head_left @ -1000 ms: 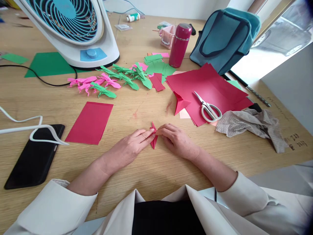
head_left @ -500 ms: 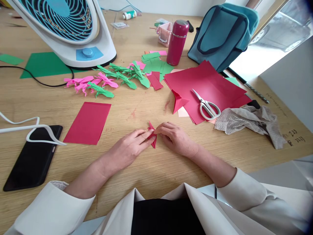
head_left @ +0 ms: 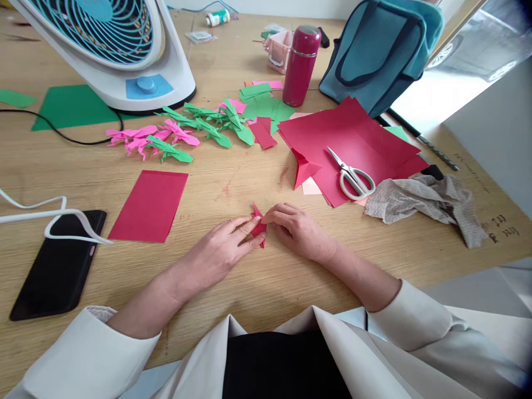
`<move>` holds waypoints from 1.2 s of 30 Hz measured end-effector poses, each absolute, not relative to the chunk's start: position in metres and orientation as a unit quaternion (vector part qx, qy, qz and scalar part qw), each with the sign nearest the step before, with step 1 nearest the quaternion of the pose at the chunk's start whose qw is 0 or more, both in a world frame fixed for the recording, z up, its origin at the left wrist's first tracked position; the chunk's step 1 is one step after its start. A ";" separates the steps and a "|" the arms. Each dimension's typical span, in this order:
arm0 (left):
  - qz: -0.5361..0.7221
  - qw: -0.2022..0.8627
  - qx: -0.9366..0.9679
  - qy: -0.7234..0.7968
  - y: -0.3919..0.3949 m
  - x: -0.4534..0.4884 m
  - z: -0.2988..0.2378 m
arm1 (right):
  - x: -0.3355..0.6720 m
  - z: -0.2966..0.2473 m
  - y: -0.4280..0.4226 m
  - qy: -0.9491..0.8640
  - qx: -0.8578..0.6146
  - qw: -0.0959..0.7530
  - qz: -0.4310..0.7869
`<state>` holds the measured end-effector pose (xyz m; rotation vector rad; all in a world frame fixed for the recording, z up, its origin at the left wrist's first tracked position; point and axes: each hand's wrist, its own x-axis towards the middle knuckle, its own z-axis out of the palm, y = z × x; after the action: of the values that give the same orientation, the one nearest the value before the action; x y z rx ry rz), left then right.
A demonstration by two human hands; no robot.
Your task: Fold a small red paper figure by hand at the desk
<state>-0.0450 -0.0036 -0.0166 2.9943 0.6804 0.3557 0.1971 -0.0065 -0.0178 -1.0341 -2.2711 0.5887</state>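
Observation:
A small folded red paper (head_left: 257,211) with pointed ends lies on the table between my hands. My left hand (head_left: 222,244) reaches across it from the left, its fingers pressing the paper against the wood. From the other side my right hand (head_left: 298,231) pinches the paper's right edge with thumb and forefinger. The fingers hide much of the folds. To the left lies a red paper rectangle (head_left: 148,206). A folded red piece (head_left: 305,168) rests at the corner of the large red sheets (head_left: 353,130), on which white-handled scissors (head_left: 351,176) lie.
Several green (head_left: 169,149) and pink folded paper figures (head_left: 139,137) sit farther back, near a fan (head_left: 166,91). A red flask (head_left: 302,66) and a blue bag (head_left: 374,55) stand behind. A phone (head_left: 56,271) and white cable are at left, a crumpled cloth (head_left: 415,202) at right.
The view has shifted slightly, so the table's things sit a little higher. Both hands stay on the folded red paper in nearly the same pose; its lower tip shows a little less.

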 end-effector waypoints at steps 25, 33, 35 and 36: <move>0.110 0.063 0.961 0.246 -0.011 -0.047 -0.012 | 0.197 -0.019 -0.005 -0.838 -0.391 0.299 0.236; 0.096 0.070 0.941 0.318 -0.016 -0.027 -0.005 | 0.198 -0.024 -0.002 -0.798 -0.403 0.343 0.288; 0.092 0.061 0.938 0.327 -0.018 -0.025 -0.006 | 0.199 -0.025 -0.002 -0.796 -0.403 0.346 0.291; 0.089 0.058 0.939 0.328 -0.018 -0.025 -0.006 | 0.199 -0.025 -0.002 -0.795 -0.403 0.346 0.292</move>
<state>-0.0245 -0.0184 -0.0063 2.8449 0.9945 0.2711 0.1987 -0.0018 -0.0245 -1.0466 -2.0639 0.7586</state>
